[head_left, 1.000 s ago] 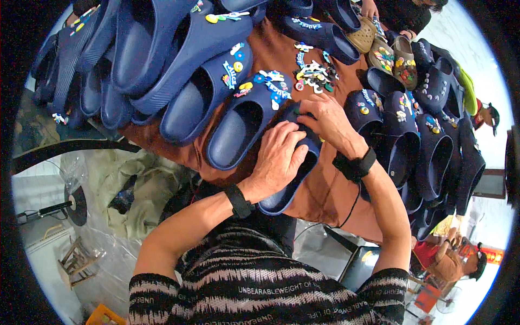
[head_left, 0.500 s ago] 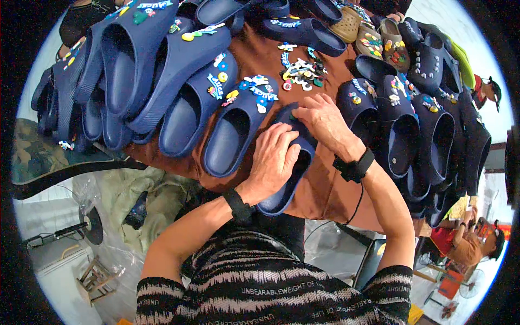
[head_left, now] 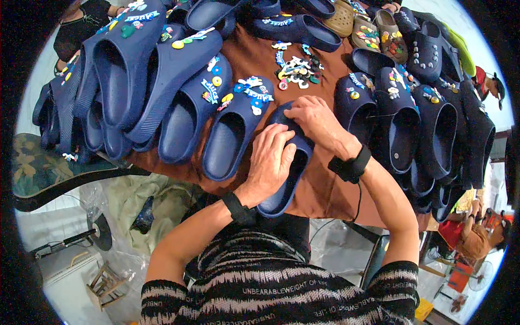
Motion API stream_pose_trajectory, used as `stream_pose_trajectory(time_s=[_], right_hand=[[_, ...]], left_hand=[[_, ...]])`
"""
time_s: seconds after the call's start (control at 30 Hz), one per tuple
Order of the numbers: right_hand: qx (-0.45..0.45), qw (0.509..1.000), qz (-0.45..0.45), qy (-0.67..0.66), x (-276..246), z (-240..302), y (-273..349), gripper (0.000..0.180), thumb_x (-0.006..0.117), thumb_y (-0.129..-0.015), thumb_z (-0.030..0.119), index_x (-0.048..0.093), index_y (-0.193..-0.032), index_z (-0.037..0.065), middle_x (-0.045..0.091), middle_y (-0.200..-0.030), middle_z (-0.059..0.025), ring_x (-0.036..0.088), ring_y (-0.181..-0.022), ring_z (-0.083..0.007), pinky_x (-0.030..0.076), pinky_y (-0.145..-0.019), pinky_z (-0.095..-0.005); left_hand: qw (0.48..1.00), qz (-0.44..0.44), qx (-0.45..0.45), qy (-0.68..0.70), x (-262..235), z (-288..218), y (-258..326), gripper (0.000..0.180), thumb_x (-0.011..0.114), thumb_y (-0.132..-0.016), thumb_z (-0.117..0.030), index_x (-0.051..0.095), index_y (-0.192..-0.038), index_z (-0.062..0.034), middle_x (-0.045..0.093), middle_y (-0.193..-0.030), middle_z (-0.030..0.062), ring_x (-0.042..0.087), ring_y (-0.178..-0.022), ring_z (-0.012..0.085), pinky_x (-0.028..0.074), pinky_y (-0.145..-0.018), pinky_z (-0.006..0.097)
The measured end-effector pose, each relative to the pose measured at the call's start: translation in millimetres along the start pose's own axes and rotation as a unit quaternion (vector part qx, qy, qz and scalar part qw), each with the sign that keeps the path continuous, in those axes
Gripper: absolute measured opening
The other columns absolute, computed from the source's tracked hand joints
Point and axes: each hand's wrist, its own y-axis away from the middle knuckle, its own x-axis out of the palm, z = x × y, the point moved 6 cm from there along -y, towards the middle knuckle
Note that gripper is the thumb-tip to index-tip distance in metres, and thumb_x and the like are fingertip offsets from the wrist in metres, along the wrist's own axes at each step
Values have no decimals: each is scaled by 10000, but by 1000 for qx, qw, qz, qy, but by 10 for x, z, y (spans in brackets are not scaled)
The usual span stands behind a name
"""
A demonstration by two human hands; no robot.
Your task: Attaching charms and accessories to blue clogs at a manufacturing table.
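A navy-blue slip-on clog (head_left: 281,197) lies on the brown cloth right in front of me, toe pointing away. My left hand (head_left: 268,158) is closed on its left side, fingertips at the upper near the foot opening. Over the toe, my right hand (head_left: 317,123) has its fingertips pinched together against the upper; whatever they hold is hidden. Beyond the toe lies a small pile of colourful shoe charms (head_left: 299,71). Left of my left hand, a finished-looking navy clog (head_left: 227,143) carries several charms on its upper.
Many charm-covered navy clogs (head_left: 187,122) are heaped at left, with dark clogs (head_left: 401,127) at right. Tan clogs (head_left: 364,35) stand at the far right of the brown tablecloth (head_left: 325,189). A wooden stool (head_left: 104,287) is at lower left; another person (head_left: 474,235) sits at right.
Both hands stay on the same clog. My right fingertips have shifted slightly left and nearer on its toe, and a small green spot seen beside them is no longer visible. The view has shifted slightly.
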Motion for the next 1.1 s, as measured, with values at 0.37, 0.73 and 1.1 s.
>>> stream_pose_trajectory(time_s=[0.37,0.73,1.1], right_hand=[[-26,997,22,-62,-93,-50,-84,180,674,-819,82,713,-994,67,584,-914,-101,565,-994,-307,470,-879,-418],[-2,998,47,42,-22,-9,154,417,674,-754,63,720,-1158,154,609,-1176,-116,498,-1245,-346,409,-1033,-484],[74,961,46,-263,18,-381,20,273,649,-781,36,747,-1023,115,650,-976,-131,618,-1020,-357,506,-879,-440]], left_hand=[[1000,-9,4,11,-10,-27,7,300,522,-994,-222,574,-1198,-8,554,-1266,190,483,-1233,379,359,-1049,481],[1000,7,-9,-15,19,-12,11,332,454,-1035,-286,586,-1197,-28,562,-1262,184,492,-1237,365,361,-1060,460],[1000,4,-3,0,18,-40,18,314,471,-1027,-253,574,-1202,-12,554,-1269,199,494,-1233,372,363,-1059,461]])
